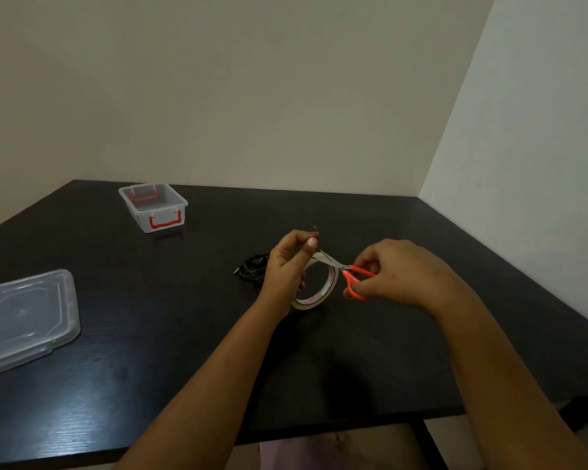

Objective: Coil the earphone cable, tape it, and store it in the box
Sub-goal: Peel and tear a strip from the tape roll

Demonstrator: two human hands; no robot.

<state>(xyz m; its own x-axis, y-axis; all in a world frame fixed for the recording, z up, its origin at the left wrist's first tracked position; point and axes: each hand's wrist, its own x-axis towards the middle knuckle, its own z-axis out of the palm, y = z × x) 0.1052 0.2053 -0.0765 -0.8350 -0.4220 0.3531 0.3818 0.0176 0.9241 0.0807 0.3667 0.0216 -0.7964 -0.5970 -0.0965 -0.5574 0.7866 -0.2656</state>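
The table (353, 361) edge lies nearest, crossed by both forearms. The left grip (287, 266) pinches the free end of a strip drawn off the tape roll (319, 295). The right grip (398, 273) holds orange-handled scissors (355, 278), blades at the strip. The earphone cable (253, 266) lies bundled on the table just behind the left grip. Expect it to be light, soft and springy: pinch across all loops at once. The box (153, 206) stands open, well apart. Red print on the roll is unreadable.
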